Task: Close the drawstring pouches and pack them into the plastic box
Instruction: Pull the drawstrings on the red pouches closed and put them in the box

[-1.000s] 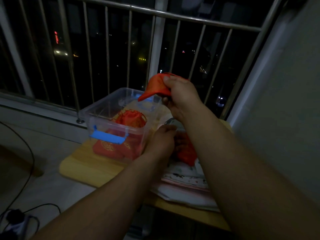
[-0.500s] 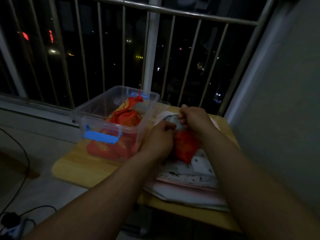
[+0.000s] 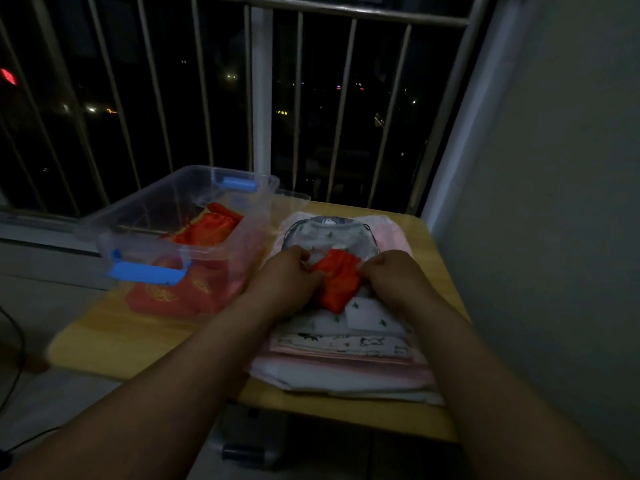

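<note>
A red drawstring pouch lies on a stack of patterned cloth bags on the small wooden table. My left hand pinches the pouch's left top corner and my right hand pinches its right top corner, both with curled fingers. To the left stands the clear plastic box with blue latches. Inside it lie closed red pouches, and more red pouches with gold print show through its front wall.
A metal railing runs behind the table, with the night city beyond. A grey wall closes the right side. The box's clear lid lies behind it. Dark cables trail on the floor at left.
My right hand dropped the raised red pouch into the box, then came down to the pouch on the stack. Both hands now grip that pouch at its top corners, further apart.
</note>
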`<action>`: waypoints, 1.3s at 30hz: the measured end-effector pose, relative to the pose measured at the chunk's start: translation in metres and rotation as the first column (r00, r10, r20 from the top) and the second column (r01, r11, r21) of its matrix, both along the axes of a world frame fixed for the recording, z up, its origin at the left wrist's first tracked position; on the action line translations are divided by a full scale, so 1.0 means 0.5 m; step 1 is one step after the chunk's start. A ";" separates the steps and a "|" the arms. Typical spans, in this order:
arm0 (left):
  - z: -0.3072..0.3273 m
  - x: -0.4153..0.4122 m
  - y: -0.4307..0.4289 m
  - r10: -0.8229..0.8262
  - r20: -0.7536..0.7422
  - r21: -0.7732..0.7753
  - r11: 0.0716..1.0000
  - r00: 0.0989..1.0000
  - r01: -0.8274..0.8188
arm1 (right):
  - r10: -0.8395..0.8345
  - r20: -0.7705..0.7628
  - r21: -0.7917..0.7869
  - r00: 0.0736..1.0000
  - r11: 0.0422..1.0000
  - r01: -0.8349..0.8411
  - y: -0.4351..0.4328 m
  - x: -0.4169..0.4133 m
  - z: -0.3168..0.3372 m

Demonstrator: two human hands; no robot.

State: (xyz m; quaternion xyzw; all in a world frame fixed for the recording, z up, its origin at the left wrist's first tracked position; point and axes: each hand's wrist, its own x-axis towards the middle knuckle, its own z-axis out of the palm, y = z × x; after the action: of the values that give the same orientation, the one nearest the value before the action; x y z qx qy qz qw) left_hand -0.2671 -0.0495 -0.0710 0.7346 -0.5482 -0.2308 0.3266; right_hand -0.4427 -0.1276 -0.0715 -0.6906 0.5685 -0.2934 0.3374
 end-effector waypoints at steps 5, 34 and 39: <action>0.008 -0.003 -0.007 0.007 -0.062 0.022 1.000 0.998 -0.005 | -0.020 0.172 0.169 0.985 0.986 -0.009 -0.015 0.010 -0.015; 0.041 -0.023 0.011 -0.252 -0.490 -0.193 0.965 0.835 0.178 | 0.170 0.664 0.232 0.728 0.879 -0.417 0.043 -0.044 0.051; 0.043 -0.025 0.016 -0.304 -0.419 -0.233 0.947 0.855 0.222 | 0.279 0.616 0.224 0.737 0.835 -0.503 0.049 -0.052 0.052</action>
State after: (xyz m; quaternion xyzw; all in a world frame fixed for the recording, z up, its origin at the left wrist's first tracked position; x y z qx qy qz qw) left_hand -0.2798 -0.0414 -0.0497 0.5471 -0.5713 -0.3874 0.4735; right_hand -0.4689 -0.1033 -0.0453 -0.6012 0.3277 -0.2884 0.6693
